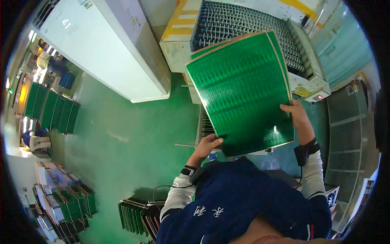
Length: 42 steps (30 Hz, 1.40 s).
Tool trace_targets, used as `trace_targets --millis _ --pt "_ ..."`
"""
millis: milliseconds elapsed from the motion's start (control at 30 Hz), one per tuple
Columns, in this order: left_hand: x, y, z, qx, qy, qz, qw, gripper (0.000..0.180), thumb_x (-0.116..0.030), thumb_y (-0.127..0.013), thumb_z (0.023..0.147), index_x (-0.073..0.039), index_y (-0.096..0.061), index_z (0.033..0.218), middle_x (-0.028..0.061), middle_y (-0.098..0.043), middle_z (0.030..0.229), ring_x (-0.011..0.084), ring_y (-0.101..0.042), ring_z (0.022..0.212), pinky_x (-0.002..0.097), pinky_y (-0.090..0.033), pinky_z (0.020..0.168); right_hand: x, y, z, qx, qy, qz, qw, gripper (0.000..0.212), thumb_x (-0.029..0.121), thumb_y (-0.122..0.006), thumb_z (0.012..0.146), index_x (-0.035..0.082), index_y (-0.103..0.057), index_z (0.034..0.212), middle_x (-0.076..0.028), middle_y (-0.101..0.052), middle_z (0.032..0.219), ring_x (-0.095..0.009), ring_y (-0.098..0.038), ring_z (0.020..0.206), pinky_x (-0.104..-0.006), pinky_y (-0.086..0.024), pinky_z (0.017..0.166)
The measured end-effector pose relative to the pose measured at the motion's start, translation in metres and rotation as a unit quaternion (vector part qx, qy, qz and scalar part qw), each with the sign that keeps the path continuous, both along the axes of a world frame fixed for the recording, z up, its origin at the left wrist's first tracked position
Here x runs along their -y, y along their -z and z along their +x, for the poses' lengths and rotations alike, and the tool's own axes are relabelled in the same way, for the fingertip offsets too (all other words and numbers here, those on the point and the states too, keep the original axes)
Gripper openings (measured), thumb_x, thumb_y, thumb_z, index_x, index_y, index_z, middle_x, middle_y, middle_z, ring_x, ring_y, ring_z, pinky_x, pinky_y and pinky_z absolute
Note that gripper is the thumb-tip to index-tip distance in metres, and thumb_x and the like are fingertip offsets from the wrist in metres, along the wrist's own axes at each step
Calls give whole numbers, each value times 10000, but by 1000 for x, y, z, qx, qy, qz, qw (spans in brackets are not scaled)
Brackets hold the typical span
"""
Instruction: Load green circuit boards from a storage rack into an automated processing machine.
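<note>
Between my hands is a large green circuit board panel (243,85), glossy, with rows of fine traces and pale edges. At least one more green panel shows behind it along the top and right edges. My left hand (208,145) grips the lower left corner, thumb on the face. At the right edge, my right hand (297,116) has its thumb on the front and its other fingers hidden behind. Beyond the panels lies a roller conveyor (239,20) with many rows of small wheels; the panels overlap its near part.
A tall white cabinet (109,44) stands at the left of the conveyor. Racks of green panels (134,217) sit on the floor at lower left, more racks (73,199) farther left. A grey metal frame (345,130) is at right. Two people are far left.
</note>
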State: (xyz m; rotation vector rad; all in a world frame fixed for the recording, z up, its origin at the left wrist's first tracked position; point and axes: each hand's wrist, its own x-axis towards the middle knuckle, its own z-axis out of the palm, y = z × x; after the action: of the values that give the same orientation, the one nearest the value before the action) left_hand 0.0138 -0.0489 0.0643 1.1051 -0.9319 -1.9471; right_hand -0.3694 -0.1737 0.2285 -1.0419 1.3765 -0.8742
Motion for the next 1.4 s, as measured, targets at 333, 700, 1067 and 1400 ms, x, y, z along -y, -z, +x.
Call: trace_targets --millis 333,700,1067,1400 --pt "15 -1 -11 -101 -110 99 984 393 -205 -691 1011 33 -592 1306 111 -694 1149 236 -718 918 381 -606 825 33 29 -7 185 77 98 975 291 139 -722 947 -19 -679 1188 -133 -749 1020 -269 -743 892 -429 -618 757" --pt "83 -50 -17 -107 -254 -3 961 156 -120 -636 1033 -12 -676 1139 76 -726 1006 193 -701 864 351 -570 746 137 90 -81 301 126 120 938 328 332 -720 989 57 -705 1168 -99 -759 1057 -269 -740 922 -473 -616 814" --pt "161 -46 4 -68 -347 -16 935 103 -150 -653 1036 -64 -659 1092 59 -731 1031 191 -686 862 371 -545 728 182 104 -222 299 133 92 941 417 329 -711 993 5 -673 1253 -118 -739 1185 -271 -720 1051 -448 -590 942" --pt "193 -47 13 -121 -376 -7 919 84 -156 -663 1033 -76 -640 1044 42 -709 954 162 -640 793 348 -533 719 94 114 -212 214 103 79 968 404 215 -682 987 -6 -627 1320 -101 -726 1218 -240 -720 1053 -373 -581 937"
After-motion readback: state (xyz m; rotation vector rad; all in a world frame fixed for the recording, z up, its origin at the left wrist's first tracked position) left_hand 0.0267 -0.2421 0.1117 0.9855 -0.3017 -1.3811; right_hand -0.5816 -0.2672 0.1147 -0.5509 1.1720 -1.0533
